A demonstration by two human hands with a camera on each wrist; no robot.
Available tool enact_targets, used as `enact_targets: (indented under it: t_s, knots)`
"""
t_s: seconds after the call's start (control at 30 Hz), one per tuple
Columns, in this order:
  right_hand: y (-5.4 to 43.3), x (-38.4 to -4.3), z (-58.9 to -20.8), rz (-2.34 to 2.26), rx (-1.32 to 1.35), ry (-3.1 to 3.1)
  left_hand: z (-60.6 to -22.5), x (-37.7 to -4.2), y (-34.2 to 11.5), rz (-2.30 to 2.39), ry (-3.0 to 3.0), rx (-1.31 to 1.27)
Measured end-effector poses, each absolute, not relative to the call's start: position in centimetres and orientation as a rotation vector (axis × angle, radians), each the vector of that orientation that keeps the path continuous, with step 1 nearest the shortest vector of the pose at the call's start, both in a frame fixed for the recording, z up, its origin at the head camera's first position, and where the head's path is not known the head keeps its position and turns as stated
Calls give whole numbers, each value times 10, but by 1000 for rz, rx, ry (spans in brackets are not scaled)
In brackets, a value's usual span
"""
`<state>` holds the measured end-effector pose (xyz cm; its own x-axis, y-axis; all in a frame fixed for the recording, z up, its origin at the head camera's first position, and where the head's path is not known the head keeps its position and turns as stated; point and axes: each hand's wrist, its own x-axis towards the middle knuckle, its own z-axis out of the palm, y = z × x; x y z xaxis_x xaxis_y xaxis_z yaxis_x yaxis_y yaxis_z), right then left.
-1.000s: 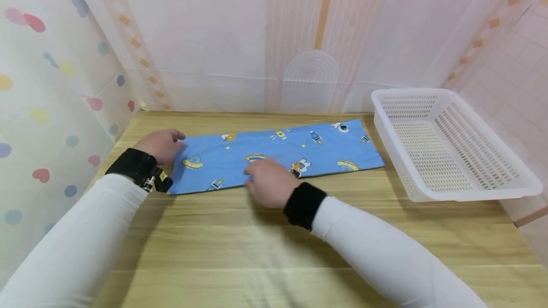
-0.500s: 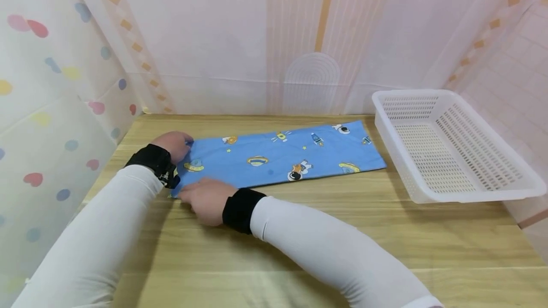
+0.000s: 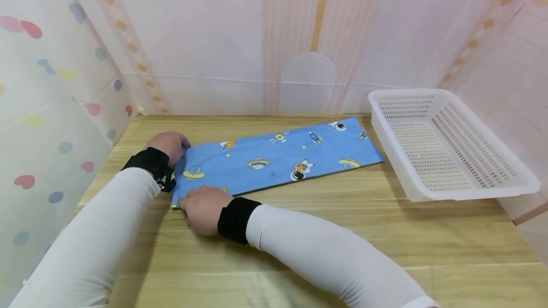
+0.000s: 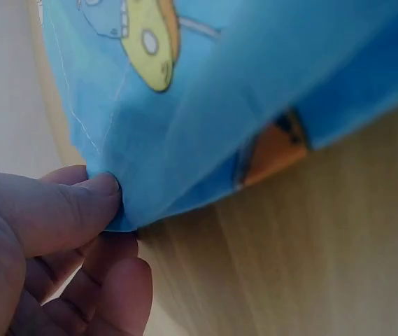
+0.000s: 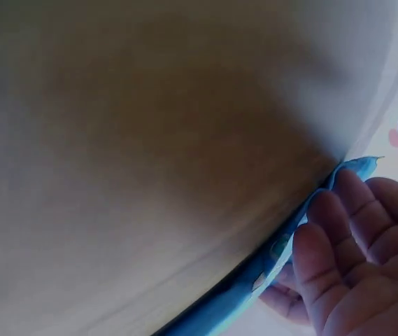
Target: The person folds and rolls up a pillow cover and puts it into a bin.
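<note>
A blue folded cloth [image 3: 274, 158], printed with astronauts, rockets and planets, lies as a long strip across the wooden table. My left hand [image 3: 167, 146] is at its far left corner. In the left wrist view, that hand's thumb [image 4: 73, 210] and fingers pinch a corner of the cloth [image 4: 125, 133]. My right hand [image 3: 207, 210] touches the near left corner. The right wrist view shows this hand's fingers [image 5: 328, 217] fairly straight against the cloth's edge [image 5: 233, 301], the thumb apart from them.
A white perforated plastic basket [image 3: 385, 141] stands at the table's right side. Patterned hanging sheets [image 3: 205, 37] enclose the table [image 3: 325, 222] at the back and sides. Both forearms reach in from the near edge.
My right hand has slid left from the cloth's middle to its near left corner. My left hand has moved slightly right. The cloth's left end has shifted a little toward me.
</note>
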<state>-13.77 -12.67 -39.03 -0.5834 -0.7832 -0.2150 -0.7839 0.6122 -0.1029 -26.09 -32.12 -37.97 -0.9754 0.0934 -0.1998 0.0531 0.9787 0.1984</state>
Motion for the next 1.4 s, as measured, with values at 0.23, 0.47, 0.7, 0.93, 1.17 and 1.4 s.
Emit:
enact_targets:
  t_s: [0.23, 0.47, 0.7, 0.93, 1.17, 1.4]
  knots:
    - [-134, -133, -391, 1, -1274, 2611, -382, -261, -324, 401, 2886, 91]
    - [-148, -131, -389, 75, -1296, 2527, -377, -259, -325, 426, 2844, 100]
    - [-154, -134, -391, 91, -1397, 2591, -378, -264, -339, 497, 2854, 108]
    - [-155, -138, -389, -33, -1348, 2572, -374, -263, -341, 618, 2836, 96]
    - [-147, -141, -388, -225, -1194, 2585, -375, -265, -344, 711, 2766, 106]
    - [-137, -147, -386, -455, -1044, 2576, -372, -266, -346, 772, 2715, 111]
